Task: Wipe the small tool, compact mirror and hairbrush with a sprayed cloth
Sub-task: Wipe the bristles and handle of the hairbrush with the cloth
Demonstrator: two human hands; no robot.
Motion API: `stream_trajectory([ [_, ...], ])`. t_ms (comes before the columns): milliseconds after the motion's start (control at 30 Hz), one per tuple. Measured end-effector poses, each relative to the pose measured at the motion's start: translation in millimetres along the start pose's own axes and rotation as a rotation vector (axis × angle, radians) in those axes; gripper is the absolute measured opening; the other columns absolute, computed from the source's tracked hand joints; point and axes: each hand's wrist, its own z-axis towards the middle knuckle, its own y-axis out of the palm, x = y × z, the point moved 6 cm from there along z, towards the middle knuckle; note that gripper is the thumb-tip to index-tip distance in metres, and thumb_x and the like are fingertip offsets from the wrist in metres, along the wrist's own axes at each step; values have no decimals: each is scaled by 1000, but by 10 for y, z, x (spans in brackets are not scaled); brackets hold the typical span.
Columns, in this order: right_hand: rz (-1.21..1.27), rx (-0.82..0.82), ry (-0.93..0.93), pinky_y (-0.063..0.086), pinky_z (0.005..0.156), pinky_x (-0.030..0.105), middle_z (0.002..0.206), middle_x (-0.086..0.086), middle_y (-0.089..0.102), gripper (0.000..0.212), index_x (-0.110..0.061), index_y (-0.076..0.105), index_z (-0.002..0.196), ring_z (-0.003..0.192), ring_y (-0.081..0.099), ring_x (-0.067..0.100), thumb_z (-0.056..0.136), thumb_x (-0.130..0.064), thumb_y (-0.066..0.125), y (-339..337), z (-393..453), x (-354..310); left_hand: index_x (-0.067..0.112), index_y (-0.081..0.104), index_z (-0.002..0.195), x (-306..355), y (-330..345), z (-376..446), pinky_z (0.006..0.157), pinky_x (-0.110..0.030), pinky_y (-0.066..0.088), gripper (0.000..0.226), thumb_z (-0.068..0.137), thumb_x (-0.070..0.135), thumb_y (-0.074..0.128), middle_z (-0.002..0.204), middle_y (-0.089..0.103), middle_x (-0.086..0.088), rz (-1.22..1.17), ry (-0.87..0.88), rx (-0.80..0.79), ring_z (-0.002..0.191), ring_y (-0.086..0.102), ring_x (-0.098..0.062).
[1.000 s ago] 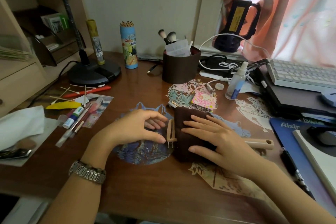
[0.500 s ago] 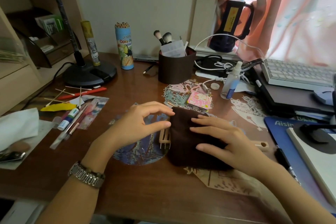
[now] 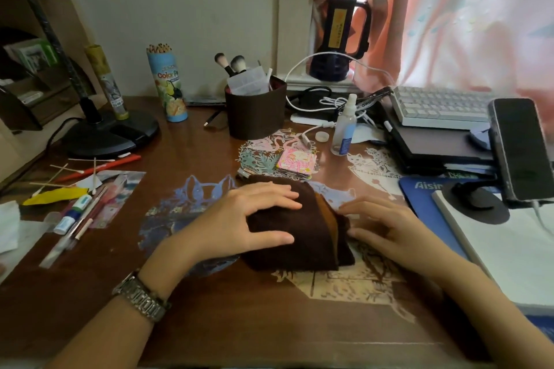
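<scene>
Left hand [image 3: 239, 219]: fingers spread, pressed flat on the folded brown cloth [image 3: 299, 237].
Right hand [image 3: 380, 225]: fingers loosely extended, tips at the cloth's right edge.
Cloth: mid-table [image 3: 209, 308], bunched over something hidden.
Mirror [image 3: 296, 163]: pink compact, closed, just beyond the cloth.
Spray bottle [image 3: 344, 126]: upright, farther back right, loose cap [image 3: 321, 136] beside it.
Brush cup [image 3: 254, 111]: behind the mirror, near the wall.

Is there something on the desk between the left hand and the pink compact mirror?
Only the brown cloth, on which the left hand rests. The mirror lies just beyond the cloth's far edge, with nothing else visible between.
</scene>
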Motion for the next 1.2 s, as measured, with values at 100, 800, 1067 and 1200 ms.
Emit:
stream_trajectory([
  [100, 30, 4, 17, 53, 81, 23, 108, -18, 60, 30, -33, 59, 117, 100, 59, 0, 87, -32, 62, -7, -14, 34, 33, 60, 124, 45, 52, 49, 114, -14, 17, 45, 81, 46, 67, 134, 52, 21, 51, 52, -6, 131, 35, 9],
  [800, 192, 144, 76, 52, 72, 25, 93, -15, 64, 26, -30, 54, 88, 89, 64, 8, 77, -21, 76, -53, -84, 192, 39, 59, 122, -214, 7, -158, 113, -12, 16, 39, 83, 36, 64, 133, 47, 33, -134, -55, -77, 134, 34, 5],
  [1067, 190, 152, 74, 51, 72, 22, 91, -13, 67, 22, -29, 59, 90, 87, 64, 7, 76, -23, 75, -50, -65, 148, 36, 58, 125, -279, -25, -208, 114, -14, 15, 44, 82, 38, 65, 135, 47, 29, -142, -74, -97, 136, 32, 4],
  [1200, 185, 170, 61, 51, 70, 22, 88, -14, 67, 19, -29, 61, 89, 84, 64, 6, 76, -27, 74, -54, -55, 114, 36, 54, 127, -184, 34, -155, 113, -10, 12, 43, 85, 37, 61, 136, 40, 35, -90, -27, -76, 136, 27, 8],
])
